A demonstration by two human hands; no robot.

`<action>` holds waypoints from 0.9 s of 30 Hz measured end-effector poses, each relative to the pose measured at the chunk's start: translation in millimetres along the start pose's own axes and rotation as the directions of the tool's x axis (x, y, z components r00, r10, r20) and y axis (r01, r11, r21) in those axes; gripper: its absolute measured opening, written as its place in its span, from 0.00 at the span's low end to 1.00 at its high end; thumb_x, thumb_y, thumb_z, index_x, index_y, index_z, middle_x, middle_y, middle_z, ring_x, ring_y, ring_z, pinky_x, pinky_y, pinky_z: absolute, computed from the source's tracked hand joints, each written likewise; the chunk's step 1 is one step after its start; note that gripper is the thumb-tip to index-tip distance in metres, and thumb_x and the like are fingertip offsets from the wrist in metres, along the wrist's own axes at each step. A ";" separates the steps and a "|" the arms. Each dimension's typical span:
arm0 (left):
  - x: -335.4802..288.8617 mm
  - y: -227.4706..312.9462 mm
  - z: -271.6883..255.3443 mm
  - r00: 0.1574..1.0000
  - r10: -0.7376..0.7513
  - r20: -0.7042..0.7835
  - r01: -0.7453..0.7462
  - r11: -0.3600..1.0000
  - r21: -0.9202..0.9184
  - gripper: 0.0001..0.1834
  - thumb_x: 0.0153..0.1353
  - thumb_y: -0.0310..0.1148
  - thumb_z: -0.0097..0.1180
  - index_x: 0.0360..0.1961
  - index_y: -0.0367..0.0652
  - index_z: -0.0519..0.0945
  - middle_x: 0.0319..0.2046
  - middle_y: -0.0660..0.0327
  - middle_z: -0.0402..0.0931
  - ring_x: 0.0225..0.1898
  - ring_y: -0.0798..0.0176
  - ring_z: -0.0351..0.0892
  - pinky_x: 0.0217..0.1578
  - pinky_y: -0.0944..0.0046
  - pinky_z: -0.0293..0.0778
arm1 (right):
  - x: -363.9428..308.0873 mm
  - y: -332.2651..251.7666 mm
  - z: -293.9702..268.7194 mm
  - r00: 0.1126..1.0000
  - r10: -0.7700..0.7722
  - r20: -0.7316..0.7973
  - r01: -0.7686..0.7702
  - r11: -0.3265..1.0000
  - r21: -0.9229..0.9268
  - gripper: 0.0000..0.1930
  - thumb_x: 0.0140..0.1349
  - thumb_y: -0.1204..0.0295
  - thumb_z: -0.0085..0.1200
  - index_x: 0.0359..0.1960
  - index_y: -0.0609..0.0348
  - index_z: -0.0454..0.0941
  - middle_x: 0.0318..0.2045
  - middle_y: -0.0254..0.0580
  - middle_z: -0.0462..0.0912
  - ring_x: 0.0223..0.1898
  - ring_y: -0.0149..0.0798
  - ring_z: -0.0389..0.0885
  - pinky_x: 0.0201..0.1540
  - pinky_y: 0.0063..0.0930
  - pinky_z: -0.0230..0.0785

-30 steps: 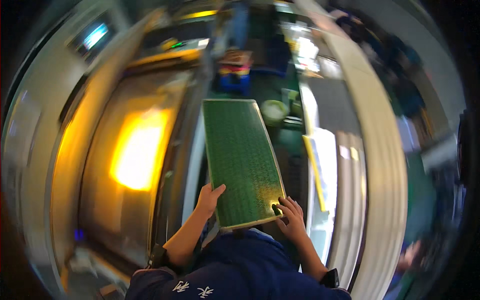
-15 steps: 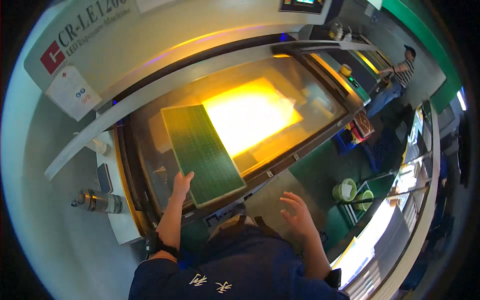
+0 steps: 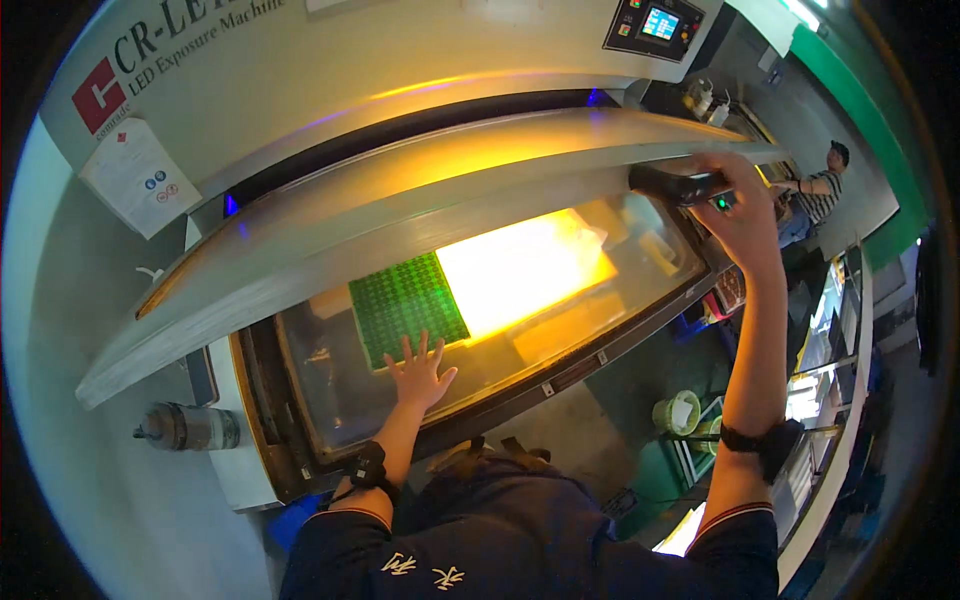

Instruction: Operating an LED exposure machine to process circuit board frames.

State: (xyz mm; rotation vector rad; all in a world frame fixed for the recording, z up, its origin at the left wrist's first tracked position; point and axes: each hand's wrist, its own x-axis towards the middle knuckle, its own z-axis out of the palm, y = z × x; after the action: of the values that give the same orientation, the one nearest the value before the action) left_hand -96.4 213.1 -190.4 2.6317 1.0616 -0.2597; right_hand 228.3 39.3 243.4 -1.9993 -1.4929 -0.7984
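Observation:
A green circuit panel (image 3: 405, 303) lies flat on the glass bed (image 3: 330, 385) of a large exposure machine, partly under the raised lid. My left hand (image 3: 418, 372) rests flat, fingers spread, on the panel's near edge. My right hand (image 3: 735, 205) is raised and closed around a black handle (image 3: 672, 185) at the right end of the machine's lid frame (image 3: 420, 215), which hangs over the bed. A bright yellow glare covers the glass to the right of the panel.
The machine's grey housing (image 3: 60, 330) fills the left and top, with a small control screen (image 3: 658, 24) at upper right. A metal cylinder (image 3: 188, 427) juts from its left side. Another person (image 3: 820, 190) stands at far right. A white roll (image 3: 680, 412) lies on the green floor.
The panel now lies farther in on the glass bed with my left hand flat on it. My right hand has gone up and gripped the lid handle; the lid now reaches over the bed.

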 end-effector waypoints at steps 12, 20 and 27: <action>-44.1 38.8 23.2 0.934 -0.081 -0.349 -0.001 0.974 -0.228 0.36 0.63 0.51 0.51 0.69 0.48 0.60 0.73 0.53 0.45 0.74 0.42 0.37 0.65 0.25 0.33 | -31.7 30.3 1.0 0.579 -0.191 0.792 0.024 0.976 0.218 0.22 0.44 0.56 0.70 0.39 0.54 0.83 0.31 0.44 0.85 0.33 0.48 0.84 0.40 0.41 0.75; -136.2 120.4 54.9 0.933 -0.095 -0.346 -0.185 0.698 -0.692 0.21 0.62 0.40 0.54 0.52 0.40 0.78 0.52 0.49 0.77 0.57 0.47 0.74 0.58 0.50 0.67 | -196.3 27.6 77.1 0.073 -0.097 0.993 0.156 0.984 0.085 0.31 0.52 0.38 0.58 0.32 0.58 0.86 0.30 0.49 0.85 0.35 0.51 0.84 0.40 0.43 0.77; -152.8 154.9 12.2 0.999 -0.048 0.002 0.025 0.485 -0.874 0.14 0.64 0.36 0.56 0.45 0.40 0.83 0.32 0.55 0.84 0.32 0.62 0.83 0.37 0.62 0.77 | -388.0 56.0 204.3 0.040 -0.043 0.998 0.038 0.998 0.042 0.25 0.53 0.42 0.58 0.38 0.50 0.86 0.38 0.48 0.85 0.41 0.51 0.84 0.43 0.46 0.76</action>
State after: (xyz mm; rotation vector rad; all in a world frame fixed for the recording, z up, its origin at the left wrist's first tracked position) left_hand -97.5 3.8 -129.4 1.6505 0.8978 0.2720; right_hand 227.4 -87.5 -180.2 -2.6070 -2.1632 1.0571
